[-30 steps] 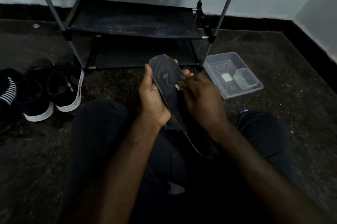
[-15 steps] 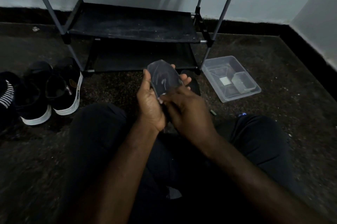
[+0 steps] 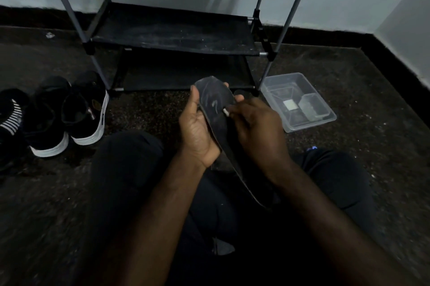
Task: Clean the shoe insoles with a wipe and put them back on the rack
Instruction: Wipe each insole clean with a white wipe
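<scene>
A long dark insole (image 3: 215, 104) is held upright over my lap, its rounded toe end up and streaked with pale marks. My left hand (image 3: 197, 129) grips it from the left side, thumb on its left edge. My right hand (image 3: 253, 125) presses a small white wipe (image 3: 225, 111) against the insole's right side; most of the wipe is hidden under the fingers. The insole's lower end runs down behind my right wrist. The black shoe rack (image 3: 176, 29) stands just beyond, its shelves bare and dusty.
A clear plastic tub (image 3: 300, 102) with a smaller container and a white square inside sits on the floor to the right of the rack. Black sneakers with white soles (image 3: 69, 113) stand to the left. Dark carpet surrounds my crossed legs; the wall corner is at right.
My right hand slid from low on the insole's left side up and right to its right edge. The insole is tilted so more of its length shows again.
</scene>
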